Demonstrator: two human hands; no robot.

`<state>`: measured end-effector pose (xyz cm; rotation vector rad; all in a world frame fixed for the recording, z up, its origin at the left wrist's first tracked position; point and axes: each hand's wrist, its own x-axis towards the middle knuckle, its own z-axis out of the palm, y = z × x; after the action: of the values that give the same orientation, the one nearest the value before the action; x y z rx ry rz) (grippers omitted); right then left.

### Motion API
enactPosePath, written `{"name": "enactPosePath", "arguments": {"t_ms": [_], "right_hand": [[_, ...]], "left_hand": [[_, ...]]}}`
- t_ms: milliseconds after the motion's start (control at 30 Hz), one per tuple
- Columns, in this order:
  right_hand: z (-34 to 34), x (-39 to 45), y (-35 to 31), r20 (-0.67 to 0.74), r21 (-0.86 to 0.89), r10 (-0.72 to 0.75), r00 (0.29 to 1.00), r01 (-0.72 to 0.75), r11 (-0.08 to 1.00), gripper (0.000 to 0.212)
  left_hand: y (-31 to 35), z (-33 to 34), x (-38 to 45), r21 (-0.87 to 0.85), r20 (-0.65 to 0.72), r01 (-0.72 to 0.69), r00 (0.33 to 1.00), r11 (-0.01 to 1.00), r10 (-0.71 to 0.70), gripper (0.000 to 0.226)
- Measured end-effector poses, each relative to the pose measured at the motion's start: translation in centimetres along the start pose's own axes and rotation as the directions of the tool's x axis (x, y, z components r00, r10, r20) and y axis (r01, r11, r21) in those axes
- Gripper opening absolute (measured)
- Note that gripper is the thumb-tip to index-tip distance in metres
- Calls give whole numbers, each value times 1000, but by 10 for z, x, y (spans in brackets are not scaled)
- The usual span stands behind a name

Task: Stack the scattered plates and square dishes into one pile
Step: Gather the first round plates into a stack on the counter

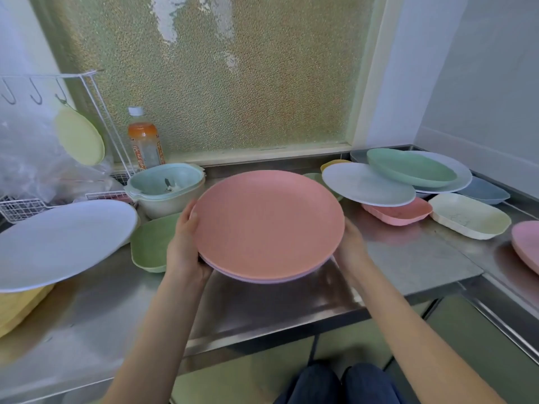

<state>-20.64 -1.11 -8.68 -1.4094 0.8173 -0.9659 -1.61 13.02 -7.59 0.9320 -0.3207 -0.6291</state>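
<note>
A pink round plate [267, 223] lies on top of a lilac plate [262, 279]; I hold the pair above the steel counter [408, 258]. My left hand [185, 243] grips their left rim and my right hand [351, 246] grips the right rim. A green square dish [148, 243] sits just left of my left hand. At the far right lie a pale blue plate [367, 185], a green plate [411, 167] on a white plate [455, 173], a pink square dish [399, 212], a cream square dish [469, 215] and a blue dish [484, 189].
A large white plate [61, 243] rests tilted on a yellow dish [17, 304] at the left. Stacked bowls [166, 188], an orange drink bottle [144, 141] and a wire rack [99, 118] stand behind. Another pink plate [526, 243] pokes in at the right edge.
</note>
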Motion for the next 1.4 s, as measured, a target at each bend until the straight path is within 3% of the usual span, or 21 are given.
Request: {"name": "enactPosePath", "arguments": {"t_ms": [67, 100, 267, 433, 533, 767, 900, 1067, 1167, 1267, 1333, 1400], "right_hand": [[-22, 3, -6, 26, 344, 137, 990, -138, 929, 43], [-32, 3, -9, 25, 388, 159, 987, -157, 908, 49], [-79, 2, -18, -145, 202, 193, 970, -162, 966, 18], [-124, -4, -11, -123, 100, 255, 959, -244, 965, 20], [-141, -11, -1, -254, 100, 275, 927, -258, 961, 16], [-140, -10, 8, -310, 65, 197, 930, -186, 980, 28], [-131, -4, 8, -271, 44, 155, 950, -149, 988, 34], [-116, 2, 4, -279, 81, 157, 947, -140, 987, 39], [-112, 3, 4, -305, 72, 163, 938, -148, 986, 39], [-110, 1, 3, -297, 29, 136, 945, -133, 991, 44], [-109, 0, 3, -281, -11, 117, 953, -125, 992, 47], [-109, 1, 3, -278, -21, 109, 954, -120, 993, 46]], "left_hand": [[-11, 12, -5, 16, 35, 32, 999, 999, -32, 35], [-18, 20, -8, 6, 61, 53, 997, 999, -53, 34], [-49, 56, -20, -38, 87, 239, 968, 970, -235, 40], [-76, 75, -33, 130, 141, 295, 940, 947, -312, 41], [-91, 81, -39, 206, 173, 328, 915, 922, -364, 41], [-99, 84, -38, 447, 52, 162, 977, 880, -206, 25], [-100, 78, -29, 554, 146, 23, 981, 832, -124, 19], [-96, 75, -14, 608, 33, 14, 999, 794, -43, 18], [-88, 64, -10, 754, -44, -97, 979, 649, 197, 26], [-77, 57, -3, 858, 142, -335, 883, 389, 447, 28], [-71, 53, 8, 890, 278, -406, 844, 206, 459, 34], [-69, 49, 21, 903, 380, -424, 861, 67, 338, 37]]}}
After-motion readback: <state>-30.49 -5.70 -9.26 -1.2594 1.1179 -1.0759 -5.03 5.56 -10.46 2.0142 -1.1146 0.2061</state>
